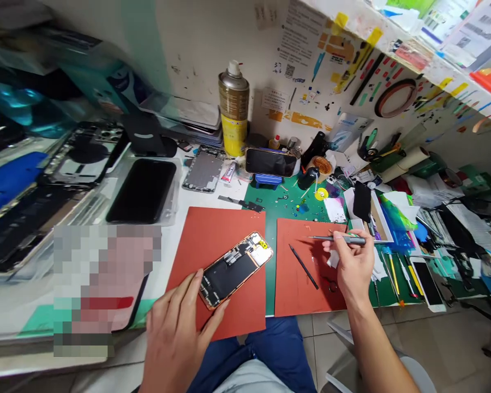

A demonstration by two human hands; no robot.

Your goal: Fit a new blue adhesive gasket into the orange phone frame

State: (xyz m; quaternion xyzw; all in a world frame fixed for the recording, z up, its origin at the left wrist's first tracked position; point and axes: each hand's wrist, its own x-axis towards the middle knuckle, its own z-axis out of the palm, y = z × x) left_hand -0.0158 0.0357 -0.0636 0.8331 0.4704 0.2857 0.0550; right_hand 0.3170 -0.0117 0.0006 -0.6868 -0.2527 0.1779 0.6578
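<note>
An opened phone [232, 271], its back off and its battery and boards showing, lies slantwise on the left red mat [188, 229]. My left hand [180, 319] grips its near end, fingers along one edge and thumb along the other. Above the right red mat [288, 295], my right hand [354, 267] pinches a slim grey precision screwdriver [354, 239], its thin tip pointing left, well apart from the phone. Below that tip lies a black pen-like stick [303, 266]. Small white scraps [333, 258] sit beside my right wrist, partly hidden.
A spray can [234, 109] stands at the back by a propped phone [271, 162]. At left are a black phone [142, 191] and opened device parts [33, 224]. Several screwdrivers [394, 275] and a white phone [427, 284] lie right. A shelf [417, 54] overhangs the upper right.
</note>
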